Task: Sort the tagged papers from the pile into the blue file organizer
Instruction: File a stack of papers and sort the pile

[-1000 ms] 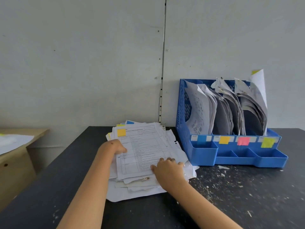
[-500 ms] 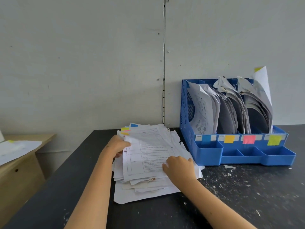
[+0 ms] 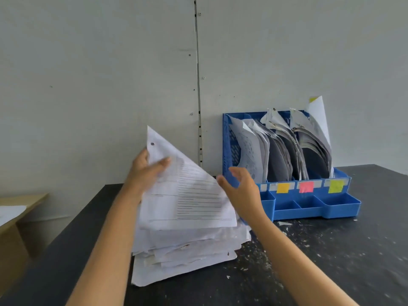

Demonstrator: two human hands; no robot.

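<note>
In the head view, I judge that the step in hand is picking one sheet off the pile to carry it to the organizer. My left hand (image 3: 146,171) grips the top sheet (image 3: 187,195) at its upper left corner, thumb in front and fingers behind, and the sheet stands tilted up above the pile (image 3: 185,252). My right hand (image 3: 240,191) is just beside the sheet's right edge, with fingers spread and loosely bent; it holds nothing. The blue organizer (image 3: 309,208) stands right of the pile on the dark table (image 3: 342,250), against the wall, already full of papers. On its front I see yellow (image 3: 282,187), pink (image 3: 306,187) and green (image 3: 335,186) tags. I cannot see the tag on the lifted sheet, so the next move calls for finding its colour and then the matching slot.
</note>
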